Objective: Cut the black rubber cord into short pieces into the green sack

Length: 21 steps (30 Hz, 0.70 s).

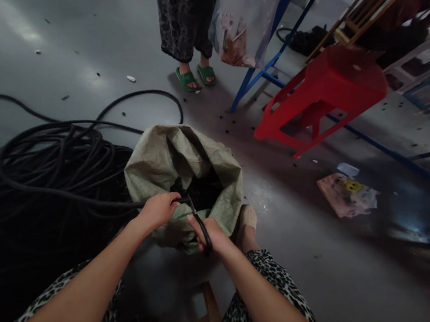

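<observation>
A black tube (100,202) is pinched in the left hand (159,209), its end held over the mouth of the green sack (146,160). Scissors (204,228) are gripped by the curled right hand (214,234) at the sack's near rim, their blades set beside the tube's end. More tubing (61,163) is heaped left of the sack; beyond the sack to the right, a red stool (343,75) is seen.

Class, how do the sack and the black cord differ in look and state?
The sack is dull green; the cord is black. The sack is broad and crumpled; the cord is long and thin. The sack's mouth gapes; the cord lies in loops, one stretch in the left hand. Both look flexible.
</observation>
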Available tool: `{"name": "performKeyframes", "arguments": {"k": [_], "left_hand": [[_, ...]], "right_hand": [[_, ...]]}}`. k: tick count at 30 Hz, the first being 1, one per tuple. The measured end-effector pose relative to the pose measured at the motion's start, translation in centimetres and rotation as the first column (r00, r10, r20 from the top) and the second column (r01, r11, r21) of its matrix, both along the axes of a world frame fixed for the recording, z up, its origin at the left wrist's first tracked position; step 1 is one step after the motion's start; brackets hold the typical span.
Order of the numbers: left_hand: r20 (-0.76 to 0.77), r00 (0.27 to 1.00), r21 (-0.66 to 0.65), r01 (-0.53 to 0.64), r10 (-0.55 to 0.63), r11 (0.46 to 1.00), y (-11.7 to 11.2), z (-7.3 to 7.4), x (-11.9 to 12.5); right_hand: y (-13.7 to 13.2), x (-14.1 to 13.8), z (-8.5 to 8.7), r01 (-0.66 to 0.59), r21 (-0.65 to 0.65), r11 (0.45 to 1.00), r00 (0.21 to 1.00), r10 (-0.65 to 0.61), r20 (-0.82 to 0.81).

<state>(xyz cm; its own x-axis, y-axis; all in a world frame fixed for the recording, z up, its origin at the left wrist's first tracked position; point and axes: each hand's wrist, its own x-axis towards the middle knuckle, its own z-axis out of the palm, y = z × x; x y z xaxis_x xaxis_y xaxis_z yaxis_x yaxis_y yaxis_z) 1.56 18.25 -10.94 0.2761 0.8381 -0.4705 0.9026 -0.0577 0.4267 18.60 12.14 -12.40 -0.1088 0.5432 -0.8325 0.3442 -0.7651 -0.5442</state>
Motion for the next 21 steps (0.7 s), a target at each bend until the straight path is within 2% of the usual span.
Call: {"name": "performKeyframes", "arguments": {"k": [3, 6, 9, 11, 13, 15, 18, 21], "left_hand": [[0.003, 0.999, 0.016, -0.034, 0.034, 0.999, 0.1, 0.1, 0.0], [-0.012, 0.998, 0.02, -0.061, 0.062, 0.998, 0.2, 0.1, -0.2], [-0.005, 0.996, 0.023, -0.088, 0.088, 0.996, 0.4, 0.1, -0.4], [0.015, 0.994, 0.021, -0.11, 0.11, 0.994, 0.6, 0.1, -0.6], [0.036, 0.991, 0.019, -0.133, 0.132, 0.991, 1.0, 0.0, -0.7], [0.055, 0.987, 0.024, -0.151, 0.15, 0.988, 1.5, -0.3, -0.7], [0.075, 0.981, 0.034, -0.18, 0.177, 0.983, 2.4, -0.7, -1.1], [0.108, 0.975, 0.075, -0.203, 0.195, 0.976, 2.5, -0.8, -2.4]], "right_hand": [[0.3, 0.1, 0.0, -0.06, -0.03, 0.998, 0.997, 0.061, 0.037], [0.5, 0.4, 0.4, -0.199, 0.055, 0.979, 0.975, 0.191, 0.117], [0.5, 0.9, 1.1, -0.38, 0.194, 0.905, 0.904, 0.318, 0.286], [0.6, 1.3, 1.4, -0.441, 0.215, 0.871, 0.855, 0.334, 0.397], [0.8, 1.5, 1.6, -0.457, 0.169, 0.873, 0.819, 0.339, 0.463], [1.5, 1.8, 1.8, -0.454, 0.114, 0.884, 0.812, 0.358, 0.461], [3.5, 2.2, 2.1, -0.4, 0.117, 0.909, 0.862, 0.33, 0.384], [6.2, 2.8, 2.5, -0.292, 0.161, 0.943, 0.919, 0.229, 0.322]]}}
